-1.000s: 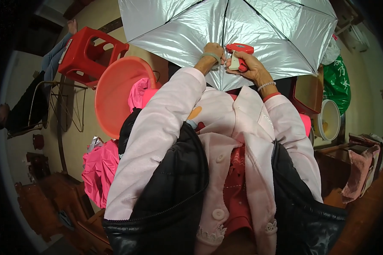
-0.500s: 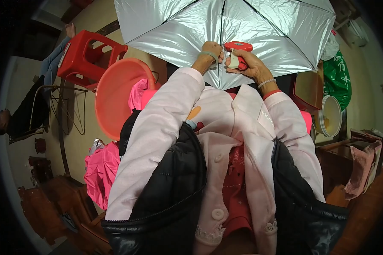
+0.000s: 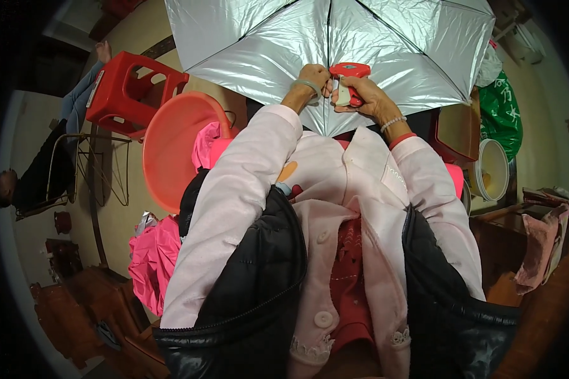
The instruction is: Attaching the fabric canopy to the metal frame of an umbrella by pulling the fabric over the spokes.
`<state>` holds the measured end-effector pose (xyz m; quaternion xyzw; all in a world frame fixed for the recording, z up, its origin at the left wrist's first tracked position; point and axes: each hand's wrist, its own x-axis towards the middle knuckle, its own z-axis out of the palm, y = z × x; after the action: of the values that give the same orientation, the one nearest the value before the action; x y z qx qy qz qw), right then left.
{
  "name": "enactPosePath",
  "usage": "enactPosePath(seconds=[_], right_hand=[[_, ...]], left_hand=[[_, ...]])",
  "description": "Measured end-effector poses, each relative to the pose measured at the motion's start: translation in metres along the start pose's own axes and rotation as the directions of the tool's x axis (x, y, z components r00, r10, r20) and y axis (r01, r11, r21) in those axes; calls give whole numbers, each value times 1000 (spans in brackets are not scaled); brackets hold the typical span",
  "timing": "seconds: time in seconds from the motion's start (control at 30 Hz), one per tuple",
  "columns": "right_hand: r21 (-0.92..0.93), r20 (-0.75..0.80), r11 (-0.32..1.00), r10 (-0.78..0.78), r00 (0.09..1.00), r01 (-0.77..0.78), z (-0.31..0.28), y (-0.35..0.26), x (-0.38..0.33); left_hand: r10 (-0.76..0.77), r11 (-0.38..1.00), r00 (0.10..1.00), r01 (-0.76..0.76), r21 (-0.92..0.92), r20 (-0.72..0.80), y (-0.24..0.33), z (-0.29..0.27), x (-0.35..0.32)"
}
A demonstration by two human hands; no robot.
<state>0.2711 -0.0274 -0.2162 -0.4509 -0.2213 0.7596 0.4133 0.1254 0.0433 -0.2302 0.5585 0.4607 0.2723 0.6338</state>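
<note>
Both hands meet under an open silver umbrella point(image 3: 335, 57); right hand point(image 3: 367, 98) grips its red handle point(image 3: 349, 79). Left hand point(image 3: 313, 79) pinches beside it, touching; the shaft points away from the chest.

umbrella point(image 3: 385, 50): open, silver-grey canopy with dark ribs fanning out from the middle, filling the view from 11 to 1 o'clock
tool point(image 3: 348, 82): small hand tool, red top and pale grip, at 12 o'clock, against the canopy's lower middle, beside a rib
</note>
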Motion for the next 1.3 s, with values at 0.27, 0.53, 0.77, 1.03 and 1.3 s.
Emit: enactPosePath(seconds=[0.27,0.53,0.77,1.03,1.3], right_hand=[[12,-27,1000,-22,999,22,3,0,-3],[-1,-5,1000,-23,1000,23,-2,3,3],[32,26,998,-48,999,47,-4,6,7],[-34,20,999,-35,999,35,-3,8,8],[-18,19,999,-39,999,39,-6,6,4]], left_hand=[[-6,999,999,8,31,-46,-4,1,4],[23,998,997,-18,65,-72,-9,3,8],[38,996,996,-32,79,-83,-12,1,10],[75,978,990,-49,205,-122,-31,-5,25],[120,927,986,-70,368,-115,-30,0,29]])
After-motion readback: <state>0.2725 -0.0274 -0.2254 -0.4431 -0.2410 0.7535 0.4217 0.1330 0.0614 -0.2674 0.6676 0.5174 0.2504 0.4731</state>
